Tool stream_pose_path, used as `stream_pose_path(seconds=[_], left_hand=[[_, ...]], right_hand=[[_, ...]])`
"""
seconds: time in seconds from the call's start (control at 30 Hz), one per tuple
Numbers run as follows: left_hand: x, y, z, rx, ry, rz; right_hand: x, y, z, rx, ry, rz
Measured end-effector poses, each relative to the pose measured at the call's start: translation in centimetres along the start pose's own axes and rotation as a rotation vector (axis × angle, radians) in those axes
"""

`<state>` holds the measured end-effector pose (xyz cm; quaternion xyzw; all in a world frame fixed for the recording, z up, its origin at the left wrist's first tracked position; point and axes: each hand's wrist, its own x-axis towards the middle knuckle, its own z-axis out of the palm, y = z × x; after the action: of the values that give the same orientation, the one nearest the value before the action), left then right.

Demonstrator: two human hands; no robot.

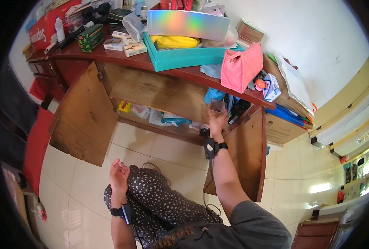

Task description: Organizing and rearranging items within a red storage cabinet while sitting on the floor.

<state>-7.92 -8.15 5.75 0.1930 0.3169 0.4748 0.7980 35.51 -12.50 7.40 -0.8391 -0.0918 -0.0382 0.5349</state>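
Note:
My right hand (218, 122) reaches to the right end of the wooden cabinet's upper shelf (159, 90). Its fingers hold a small clear plastic box (217, 105). Just beyond the box, a blue item (214, 94) and several dark bottles, among them a black bottle (239, 111), are crowded in the shelf's right corner. My left hand (119, 176) hangs palm up beside my bent knee, its fingers loosely curled and holding nothing. Both wrists carry strapped devices with cables.
The left cabinet door (84, 118) and right cabinet door (245, 155) stand swung outward. Plastic-wrapped packets (169, 118) lie on the lower shelf. On the cabinet top are a teal box (187, 57), a pink quilted bag (242, 67) and a green box (90, 38). A cardboard box (284, 129) stands at right.

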Motion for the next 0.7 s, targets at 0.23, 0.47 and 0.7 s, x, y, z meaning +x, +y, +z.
stream_pose_path(seconds=[0.23, 0.47, 0.7], left_hand=[[-1.0, 0.5, 0.1, 0.007, 0.022, 0.046], [-1.2, 0.8, 0.2, -0.021, 0.036, 0.019], [0.3, -0.4, 0.7, -0.058, -0.048, -0.044]], right_hand=[[3.8, 0.6, 2.8, -0.546, -0.200, 0.013], [-0.2, 1.3, 4.0, -0.352, 0.011, -0.229], [-13.1, -8.4, 4.2, 0.628, -1.078, -0.064]])
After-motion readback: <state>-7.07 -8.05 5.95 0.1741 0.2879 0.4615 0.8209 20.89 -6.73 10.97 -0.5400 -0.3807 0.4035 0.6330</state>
